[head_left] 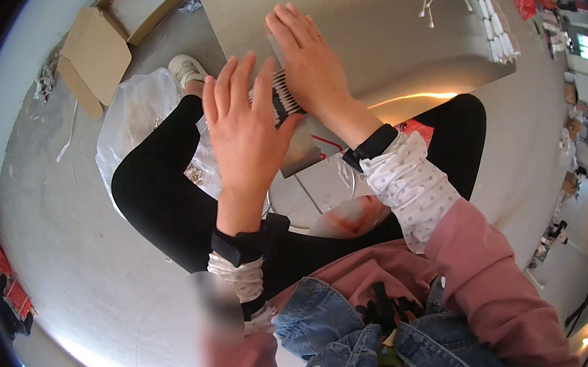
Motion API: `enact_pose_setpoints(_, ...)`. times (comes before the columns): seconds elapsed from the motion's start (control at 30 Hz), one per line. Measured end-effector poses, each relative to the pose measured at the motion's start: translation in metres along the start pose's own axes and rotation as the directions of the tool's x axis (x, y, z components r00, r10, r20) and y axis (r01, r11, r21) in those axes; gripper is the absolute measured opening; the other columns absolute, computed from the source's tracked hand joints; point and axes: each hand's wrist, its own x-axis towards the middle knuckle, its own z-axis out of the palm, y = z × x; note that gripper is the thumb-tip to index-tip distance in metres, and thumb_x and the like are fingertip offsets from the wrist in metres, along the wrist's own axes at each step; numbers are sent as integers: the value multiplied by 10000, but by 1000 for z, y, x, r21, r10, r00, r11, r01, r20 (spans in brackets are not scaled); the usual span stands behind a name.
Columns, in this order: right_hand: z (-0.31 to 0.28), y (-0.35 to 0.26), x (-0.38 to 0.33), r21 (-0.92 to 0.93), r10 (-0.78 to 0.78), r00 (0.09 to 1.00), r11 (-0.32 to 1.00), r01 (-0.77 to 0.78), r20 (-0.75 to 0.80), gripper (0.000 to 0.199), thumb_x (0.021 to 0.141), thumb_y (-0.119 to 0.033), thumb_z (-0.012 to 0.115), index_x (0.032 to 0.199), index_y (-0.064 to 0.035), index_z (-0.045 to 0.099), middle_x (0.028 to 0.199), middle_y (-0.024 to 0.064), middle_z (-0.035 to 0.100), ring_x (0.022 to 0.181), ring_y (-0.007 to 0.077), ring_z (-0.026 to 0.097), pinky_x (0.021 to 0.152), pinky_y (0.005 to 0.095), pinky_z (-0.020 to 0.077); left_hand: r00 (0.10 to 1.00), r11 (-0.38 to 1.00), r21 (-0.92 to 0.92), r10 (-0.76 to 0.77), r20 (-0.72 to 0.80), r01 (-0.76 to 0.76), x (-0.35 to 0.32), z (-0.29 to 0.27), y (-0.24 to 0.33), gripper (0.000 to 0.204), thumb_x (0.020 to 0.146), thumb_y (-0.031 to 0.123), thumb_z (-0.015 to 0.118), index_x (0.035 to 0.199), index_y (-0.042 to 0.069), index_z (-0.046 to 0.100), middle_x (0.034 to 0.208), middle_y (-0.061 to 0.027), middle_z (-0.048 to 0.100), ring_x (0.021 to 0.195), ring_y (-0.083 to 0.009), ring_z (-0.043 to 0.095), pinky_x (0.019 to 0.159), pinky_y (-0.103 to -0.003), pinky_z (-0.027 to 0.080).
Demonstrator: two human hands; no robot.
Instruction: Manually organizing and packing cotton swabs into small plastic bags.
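1. Cotton swabs [286, 97] lie side by side in a row between the two hands, on the metal worktop [380, 45], close to its left edge and toward its near-left corner.
2. Each swab should be very light, with a stiff, thin stick that could snap and soft tips that crush or fray; on the smooth metal, loose sticks would likely roll or slide out of line.
3. The row is best taken from both sides at once, along the sticks, with light, even pressure and little load on the cotton ends.
4. The left hand [244, 133] is at the row's left, back upward, fingers long and spread toward the far edge, thumb reaching right beside the near swabs.
5. The right hand [316, 70] flanks the row's right, fingers nearly straight and close together, slanting toward the far-left; its thumb is hidden.
6. Neither hand is curled into a grasp: the left is wide, the right flat. Whether the palms press on the swabs, I cannot tell.
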Motion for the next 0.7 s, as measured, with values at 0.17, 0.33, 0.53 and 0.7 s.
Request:
enact_pose_setpoints(0.17,2,2,0,18,5,1000,1000,-5,1,457,931,-100,508,1370,22,482,1473,182,466,1424,326,386,1182,444,324,997,994,-74,-80,-23,78,7,9,6,785,613,179,882,1321,69,560,1370,-110,542,1341,-328,445,1155,-526,290)
enact_pose_setpoints(0.33,1,3,0,-2,-9,1000,1000,9,-1,455,930,-114,524,1364,19,490,1466,183,474,1412,325,403,1174,448,335,999,997,-50,-51,16,52,4,13,6,734,648,158,855,1319,54,576,1372,-88,569,1371,-333,429,1155,-547,281)
enact_pose_setpoints(0.53,-1,0,-1,6,-1,1000,1000,1,-23,493,899,-81,554,1380,4,488,1464,174,480,1401,324,420,1173,457,335,998,1000,-14,-9,69,10,0,12,5,642,694,155,817,1296,64,614,1386,-79,586,1416,-323,399,1161,-568,264)
enact_pose_setpoints(0.7,1,0,-2,42,28,999,999,-27,-32,537,874,-16,546,1406,-11,472,1481,164,464,1408,317,408,1181,458,323,999,988,-144,-50,-6,49,2,5,9,540,747,94,765,1266,53,622,1346,-110,610,1381,-346,437,1150,-547,289)
